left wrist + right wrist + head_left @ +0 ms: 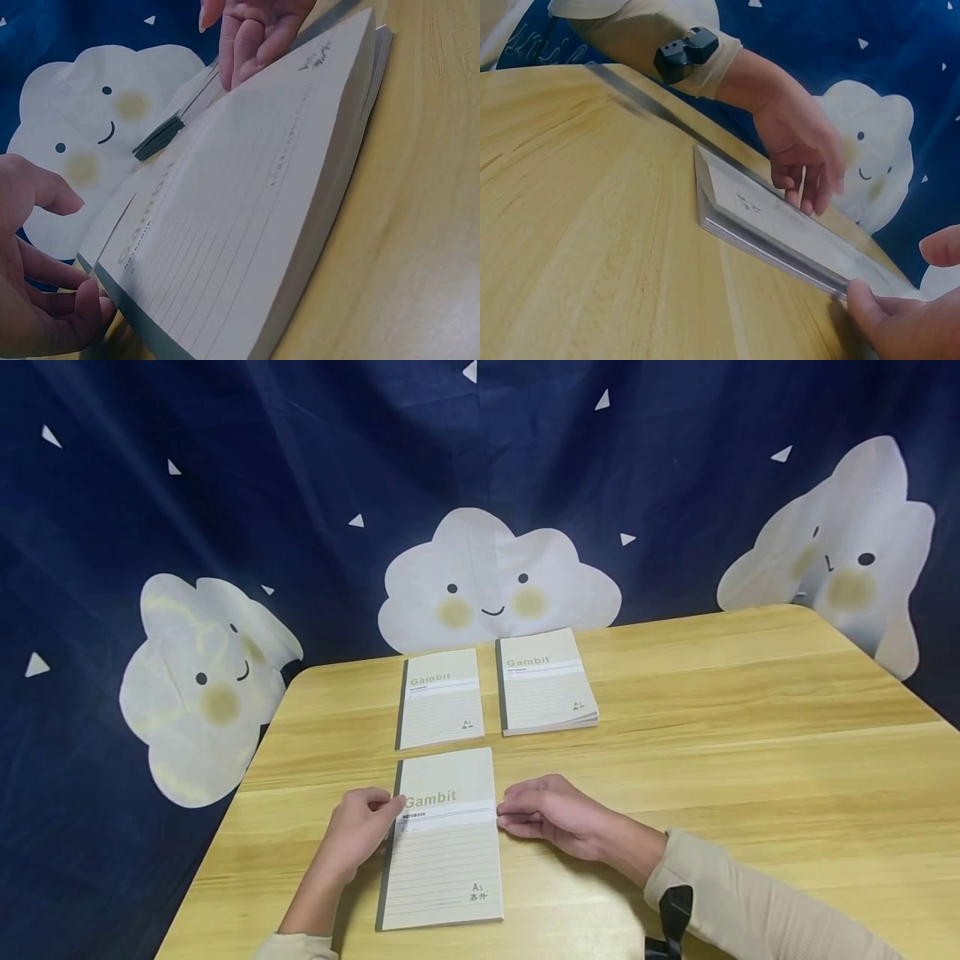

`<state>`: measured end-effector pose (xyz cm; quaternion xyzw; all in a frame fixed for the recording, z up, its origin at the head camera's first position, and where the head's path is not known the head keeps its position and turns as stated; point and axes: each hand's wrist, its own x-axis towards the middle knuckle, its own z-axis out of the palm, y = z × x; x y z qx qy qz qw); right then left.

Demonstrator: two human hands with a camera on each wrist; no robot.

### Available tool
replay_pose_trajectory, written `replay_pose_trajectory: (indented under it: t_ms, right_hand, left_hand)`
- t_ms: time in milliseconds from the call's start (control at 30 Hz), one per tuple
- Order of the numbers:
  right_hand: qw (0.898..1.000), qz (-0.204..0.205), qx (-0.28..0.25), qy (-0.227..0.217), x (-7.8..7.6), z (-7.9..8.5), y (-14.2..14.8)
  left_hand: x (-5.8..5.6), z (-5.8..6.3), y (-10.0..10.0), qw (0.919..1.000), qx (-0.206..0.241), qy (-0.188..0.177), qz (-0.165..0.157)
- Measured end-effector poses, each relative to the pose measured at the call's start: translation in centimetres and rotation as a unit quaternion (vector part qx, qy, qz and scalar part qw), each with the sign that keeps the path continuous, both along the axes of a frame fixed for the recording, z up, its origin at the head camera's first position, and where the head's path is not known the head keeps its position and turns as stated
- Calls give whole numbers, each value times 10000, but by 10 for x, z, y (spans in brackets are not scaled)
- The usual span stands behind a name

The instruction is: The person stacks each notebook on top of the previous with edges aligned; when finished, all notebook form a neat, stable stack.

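A cream Gambit notebook point(446, 860) with a dark spine lies flat near the front of the table. In the right wrist view its edge point(765, 259) shows several layers, so more than one notebook may be stacked there. My left hand point(362, 828) is at the spine side, fingers touching the edge and thumb raised apart in the left wrist view. On the opposite side my right hand point(558, 818) has its fingertips against the notebook's long edge, thumb lifted clear of the cover.
Behind lie a similar notebook point(441, 702) at the left and a thicker pile of notebooks point(547, 685) at its right. The wooden table point(720, 760) extends to the right. A dark blue curtain point(330, 452) with clouds hangs beyond the far edge.
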<state>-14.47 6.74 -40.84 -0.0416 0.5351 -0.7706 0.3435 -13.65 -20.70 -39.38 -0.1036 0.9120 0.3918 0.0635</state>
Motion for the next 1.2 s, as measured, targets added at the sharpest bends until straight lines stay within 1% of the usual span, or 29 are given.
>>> replay_pose_trajectory:
  t_ms: [333,567,733,900,1200]
  right_hand:
    - [9993,-60,377,25,2,5,-1]
    - [9993,-215,321,-16,2,6,-2]
    - [9989,-392,262,-49,3,3,-2]
    - [9988,-424,228,-16,2,-1,-4]
    - [9973,-416,584,152,1,-6,-7]
  left_hand:
    - [2,0,1,10000,23,-28,20]
    - [3,0,0,9999,102,-24,47]
    - [3,-3,-1,9993,380,-24,56]
    - [4,-2,-2,9986,521,-14,19]
    - [4,-3,-2,9983,590,20,-7]
